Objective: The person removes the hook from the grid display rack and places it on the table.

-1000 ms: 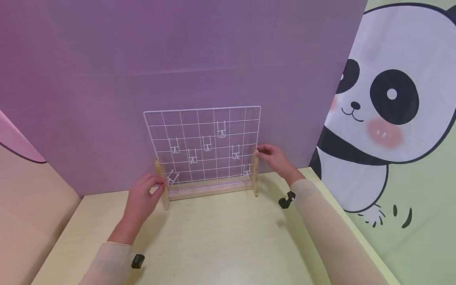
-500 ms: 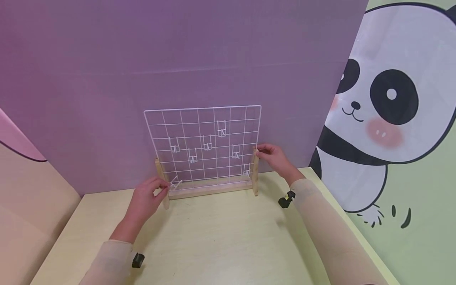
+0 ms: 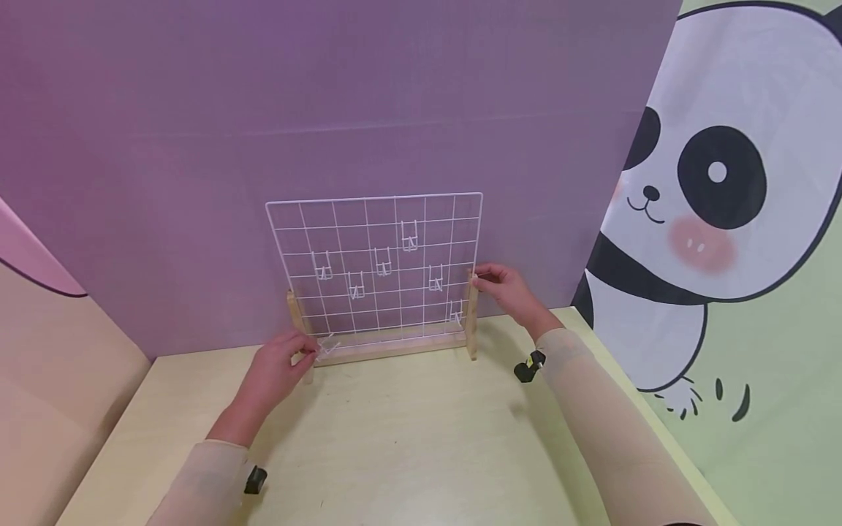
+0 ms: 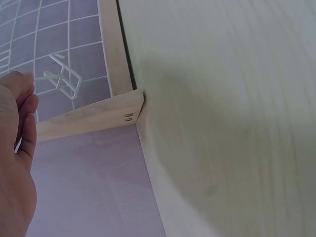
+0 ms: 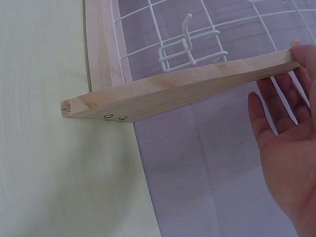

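Centrally, a white wire grid (image 3: 373,199) is held upright in a pale wooden stand (image 3: 395,351), set at the back of a light worktop (image 3: 408,438). A loose white wire hook (image 3: 331,345) is pinched by its end between the thumb and fingertips of the left hand (image 3: 279,369), and is held at the grid's lower left corner, near the stand's left post; whether the wires are touched by it cannot be told. The upper end of the right post (image 5: 182,84) is gripped lightly between the thumb and fingers of the right hand (image 3: 513,296), the other fingers being loosely bent. Six similar hooks are hung on the grid: five are spread across its middle, and one (image 3: 455,314) is placed low, beside the right post. The grid is backed by a purple wall (image 3: 395,88); at right, a cartoon panda (image 3: 697,270) is shown.
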A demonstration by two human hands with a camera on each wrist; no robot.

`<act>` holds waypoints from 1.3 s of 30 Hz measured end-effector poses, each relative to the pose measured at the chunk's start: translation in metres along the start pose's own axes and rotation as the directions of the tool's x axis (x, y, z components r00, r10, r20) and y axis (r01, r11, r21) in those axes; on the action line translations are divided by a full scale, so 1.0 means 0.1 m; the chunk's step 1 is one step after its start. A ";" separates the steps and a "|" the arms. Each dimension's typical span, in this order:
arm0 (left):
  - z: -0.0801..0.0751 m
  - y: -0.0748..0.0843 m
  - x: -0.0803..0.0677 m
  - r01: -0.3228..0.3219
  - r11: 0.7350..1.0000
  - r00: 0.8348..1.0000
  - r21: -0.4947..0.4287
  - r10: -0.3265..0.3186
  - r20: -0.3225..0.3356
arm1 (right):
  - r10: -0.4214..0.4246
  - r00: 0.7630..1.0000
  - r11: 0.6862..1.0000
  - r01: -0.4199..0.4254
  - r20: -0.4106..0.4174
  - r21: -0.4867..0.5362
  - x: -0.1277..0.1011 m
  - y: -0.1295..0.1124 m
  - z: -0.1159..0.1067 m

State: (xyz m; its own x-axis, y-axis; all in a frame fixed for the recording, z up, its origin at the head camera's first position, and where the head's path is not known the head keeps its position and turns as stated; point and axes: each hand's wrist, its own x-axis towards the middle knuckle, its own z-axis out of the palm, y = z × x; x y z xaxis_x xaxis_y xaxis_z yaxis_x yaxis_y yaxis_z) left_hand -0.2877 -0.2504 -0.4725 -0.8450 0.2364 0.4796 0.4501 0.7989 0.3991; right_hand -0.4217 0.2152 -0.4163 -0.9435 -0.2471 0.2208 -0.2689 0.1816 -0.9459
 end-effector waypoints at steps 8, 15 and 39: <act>0.05 0.01 0.00 -0.022 0.999 0.995 0.038 0.018 0.097 | 0.004 1.000 1.000 -0.004 0.016 0.006 0.03 0.02 -0.01; 0.10 0.01 0.00 -0.029 0.999 0.993 0.040 0.024 0.112 | 0.001 1.000 1.000 -0.001 0.020 0.005 0.03 0.03 -0.01; 0.23 -0.10 -0.03 -0.083 0.996 0.983 0.042 0.075 0.168 | 0.016 1.000 1.000 -0.016 0.001 0.004 0.00 -0.01 0.00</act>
State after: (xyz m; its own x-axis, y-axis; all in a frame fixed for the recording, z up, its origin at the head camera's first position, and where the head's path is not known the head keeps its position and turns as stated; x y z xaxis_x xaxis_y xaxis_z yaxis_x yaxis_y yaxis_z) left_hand -0.2963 -0.2462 -0.4961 -0.8456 0.3852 0.3696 0.5059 0.7992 0.3244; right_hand -0.4213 0.2151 -0.4158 -0.9475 -0.2451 0.2052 -0.2528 0.1818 -0.9503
